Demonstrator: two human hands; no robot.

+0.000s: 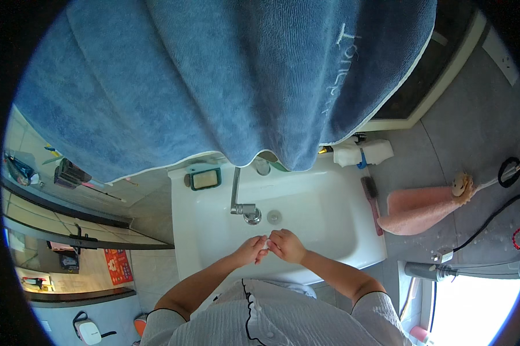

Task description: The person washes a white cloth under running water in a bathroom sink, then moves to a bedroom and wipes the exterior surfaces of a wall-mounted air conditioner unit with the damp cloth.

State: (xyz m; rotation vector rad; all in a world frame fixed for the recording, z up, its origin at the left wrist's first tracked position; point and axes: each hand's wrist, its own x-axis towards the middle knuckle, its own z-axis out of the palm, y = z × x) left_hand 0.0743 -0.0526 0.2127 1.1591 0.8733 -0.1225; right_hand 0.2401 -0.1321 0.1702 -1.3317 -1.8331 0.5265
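Observation:
Over the near side of a white washbasin (324,242), my left hand (253,251) and my right hand (287,245) meet in front of my body. Between their fingers is a small white item (266,245), mostly covered, so its kind cannot be told. Both hands have curled fingers and seem to pinch it. Just beyond them lie the round drain (274,217) and a chrome faucet (244,209) with a long bent spout.
A large blue towel (225,78) hangs above the basin's far edge. A soap dish with a soap bar (205,179) sits at the far left corner, a brush (372,201) on the right rim. A pink hand towel (420,209) hangs on the right wall.

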